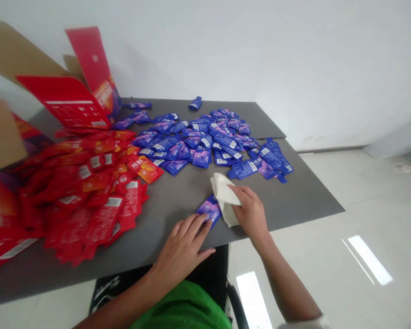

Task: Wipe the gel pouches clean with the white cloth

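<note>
My left hand (pixel 185 244) lies flat on the grey table (pixel 294 201), fingers stretched out, fingertips pressing on a purple-blue sachet (pixel 209 209) near the front edge. My right hand (pixel 250 212) grips a white cloth (pixel 223 194) that rests on the right side of that sachet. Beyond them a spread of several blue sachets (pixel 205 139) covers the middle and far part of the table. A heap of red sachets (pixel 89 183) fills the left side.
An open red cardboard box (pixel 71 98) with raised flaps stands at the back left; another box edge (pixel 0 137) is at the far left. The table's right edge drops to a glossy tiled floor (pixel 363 237). A white wall is behind.
</note>
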The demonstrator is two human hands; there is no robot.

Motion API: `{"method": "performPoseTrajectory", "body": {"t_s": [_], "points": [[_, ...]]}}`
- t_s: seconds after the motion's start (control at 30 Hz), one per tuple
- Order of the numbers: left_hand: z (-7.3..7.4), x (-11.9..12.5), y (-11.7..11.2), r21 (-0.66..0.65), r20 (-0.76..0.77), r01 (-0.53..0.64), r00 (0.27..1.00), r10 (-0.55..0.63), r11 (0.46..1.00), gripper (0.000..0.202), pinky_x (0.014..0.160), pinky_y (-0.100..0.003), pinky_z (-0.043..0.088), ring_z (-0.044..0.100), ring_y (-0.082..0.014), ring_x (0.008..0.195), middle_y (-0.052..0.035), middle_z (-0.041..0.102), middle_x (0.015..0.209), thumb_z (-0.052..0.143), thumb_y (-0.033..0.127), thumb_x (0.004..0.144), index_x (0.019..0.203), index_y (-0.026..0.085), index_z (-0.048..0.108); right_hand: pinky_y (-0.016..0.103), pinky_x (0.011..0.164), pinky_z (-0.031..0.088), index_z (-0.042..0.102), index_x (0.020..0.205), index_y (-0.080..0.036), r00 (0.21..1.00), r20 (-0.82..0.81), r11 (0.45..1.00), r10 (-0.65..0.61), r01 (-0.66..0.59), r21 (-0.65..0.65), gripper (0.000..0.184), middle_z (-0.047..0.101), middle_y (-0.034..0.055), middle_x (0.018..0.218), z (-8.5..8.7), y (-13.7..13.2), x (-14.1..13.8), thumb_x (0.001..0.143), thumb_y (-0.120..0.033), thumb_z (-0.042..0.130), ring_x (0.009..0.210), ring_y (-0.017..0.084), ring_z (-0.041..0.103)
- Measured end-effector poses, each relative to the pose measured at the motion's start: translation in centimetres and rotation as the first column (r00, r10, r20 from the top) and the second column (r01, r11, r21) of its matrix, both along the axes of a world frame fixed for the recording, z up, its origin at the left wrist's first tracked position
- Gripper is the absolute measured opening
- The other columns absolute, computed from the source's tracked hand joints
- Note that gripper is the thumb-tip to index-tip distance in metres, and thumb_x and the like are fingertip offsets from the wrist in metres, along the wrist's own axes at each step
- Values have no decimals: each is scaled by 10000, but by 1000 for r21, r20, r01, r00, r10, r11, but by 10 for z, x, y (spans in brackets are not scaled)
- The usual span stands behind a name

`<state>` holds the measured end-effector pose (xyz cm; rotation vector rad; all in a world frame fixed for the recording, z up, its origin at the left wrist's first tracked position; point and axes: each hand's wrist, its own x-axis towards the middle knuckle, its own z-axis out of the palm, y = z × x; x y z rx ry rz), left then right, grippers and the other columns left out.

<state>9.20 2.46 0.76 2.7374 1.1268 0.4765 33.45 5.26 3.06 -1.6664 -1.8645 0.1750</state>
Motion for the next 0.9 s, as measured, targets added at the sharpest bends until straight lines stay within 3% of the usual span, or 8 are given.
{"method": "performPoseTrajectory", "body": {"t_s": [0.13,0.23,0.37,0.47,0.6,0.67,0.8,0.9], "points": [[-4,-1,1,-40,53,12,999,-10,999,536,1104,-476,443,578,-321,1279,-128,688,1306,701,505,935,1366,193,632,310,969,551,687,1346,-301,967,18,965,256,-254,-59,480,728,59,1231,-12,-12,-21,921,-92,607,1111,215,683],[-2,1,5,-56,71,23,997,-19,998,591,1119,-474,426,560,-317,1328,-125,657,1398,717,494,928,1419,190,595,298,939,556,705,1320,-311,987,42,983,155,-150,-107,505,731,47,1217,-10,6,-6,899,-54,601,1090,213,692],[0,0,7,-75,90,21,996,-15,997,627,1097,-480,431,564,-317,1333,-118,649,1428,741,513,905,1424,193,598,323,908,564,704,1324,-254,996,92,997,-5,12,-79,463,722,78,1191,6,23,13,912,-79,584,1055,245,694],[-3,-1,5,-88,92,13,996,-5,996,599,1087,-490,442,577,-323,1315,-125,666,1395,738,519,904,1396,198,624,336,965,552,644,1402,-253,997,47,998,62,-61,-29,483,699,93,1234,11,6,-5,945,-117,567,1114,245,675],[-6,-1,2,-93,89,-15,996,23,996,469,1106,-490,438,626,-329,1229,-113,734,1248,745,518,898,1243,203,705,303,963,564,640,1399,-284,951,75,947,301,-289,-140,491,699,74,1263,-1,-10,-30,933,-135,613,1130,223,678],[-6,-1,1,-79,106,-6,994,14,997,508,1106,-470,444,607,-326,1273,-113,709,1322,739,499,908,1308,193,671,294,952,568,649,1385,-291,958,89,951,273,-255,-178,508,699,65,1261,-4,-1,-24,913,-104,619,1118,217,684],[-8,-1,2,-20,155,15,988,-12,1000,568,1088,-455,464,563,-313,1358,-116,626,1465,700,468,947,1412,160,598,303,915,573,672,1352,-258,990,131,990,55,-37,-134,522,700,76,1217,7,24,1,887,-43,572,1067,231,692],[-10,-2,1,6,183,16,983,-17,1000,529,1074,-458,478,609,-313,1304,-124,667,1410,699,476,946,1356,147,639,315,957,559,637,1396,-244,991,95,995,92,-88,-45,515,690,90,1249,13,14,-6,913,-81,573,1113,237,677]]}}
